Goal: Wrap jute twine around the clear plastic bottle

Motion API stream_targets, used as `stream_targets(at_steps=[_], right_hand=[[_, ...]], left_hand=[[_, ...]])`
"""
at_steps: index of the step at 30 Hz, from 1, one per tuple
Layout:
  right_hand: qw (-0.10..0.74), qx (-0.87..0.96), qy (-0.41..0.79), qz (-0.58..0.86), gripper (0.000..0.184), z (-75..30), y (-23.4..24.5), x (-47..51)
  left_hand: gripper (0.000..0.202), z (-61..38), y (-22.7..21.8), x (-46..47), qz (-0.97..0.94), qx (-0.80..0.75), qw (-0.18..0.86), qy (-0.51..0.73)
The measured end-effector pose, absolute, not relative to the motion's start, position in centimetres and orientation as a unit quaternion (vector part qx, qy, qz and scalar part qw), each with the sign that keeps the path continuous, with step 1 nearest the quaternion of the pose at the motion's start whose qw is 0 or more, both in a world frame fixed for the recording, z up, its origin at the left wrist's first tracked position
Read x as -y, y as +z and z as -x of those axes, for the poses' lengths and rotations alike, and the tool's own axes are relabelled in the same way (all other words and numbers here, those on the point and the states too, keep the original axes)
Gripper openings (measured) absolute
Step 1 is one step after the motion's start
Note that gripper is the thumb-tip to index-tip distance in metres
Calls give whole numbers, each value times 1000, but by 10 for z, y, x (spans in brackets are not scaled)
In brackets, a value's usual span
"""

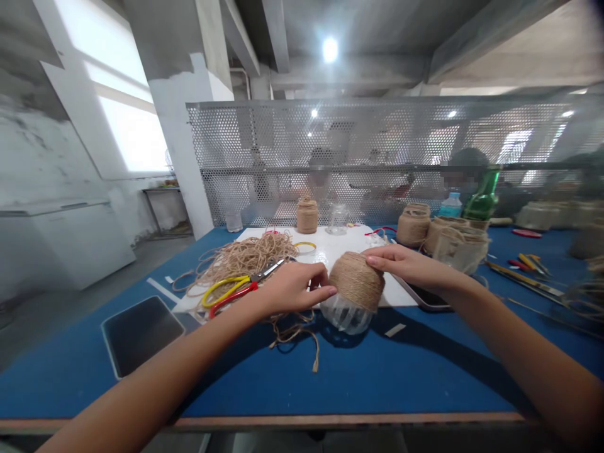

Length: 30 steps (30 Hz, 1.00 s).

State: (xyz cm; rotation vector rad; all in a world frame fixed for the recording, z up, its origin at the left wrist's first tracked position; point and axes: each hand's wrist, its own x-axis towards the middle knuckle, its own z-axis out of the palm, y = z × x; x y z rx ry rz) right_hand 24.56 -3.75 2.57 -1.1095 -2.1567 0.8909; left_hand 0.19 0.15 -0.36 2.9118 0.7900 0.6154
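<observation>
A glass jar [355,296], partly wound with brown twine, is tilted over the blue table [406,371], its bare glass end facing me. My right hand [406,264] lies over its top with fingers curled on the twine. My left hand [293,288] presses against the jar's left side, thumb and fingers pinched at the twine. A loose twine end [297,336] trails down from the jar onto the table.
A heap of twine [243,258] and scissors with yellow and red handles [236,289] lie left on a white board [330,251]. A dark tablet [139,333] lies further left. Wrapped jars [413,226], a green bottle [484,195] and tools stand right. A perforated metal screen [377,145] backs the table.
</observation>
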Motion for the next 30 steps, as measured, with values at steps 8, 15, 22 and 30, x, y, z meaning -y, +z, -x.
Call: stream_targets(at_steps=[8,15,22,30], right_hand=[[354,709,362,492,41,-238,17,39],[321,742,308,501,43,-232,25,46],[300,779,295,464,39,-238,24,44],[294,789,314,439,40,-242,25,43]], left_hand=[[35,-11,-6,15,-939,-258,43,225],[38,-15,-6,19,-930,-280,45,235],[50,-14,-7,17,-929,-304,26,209],[46,-9,-7,8,-937,-281,72,195]])
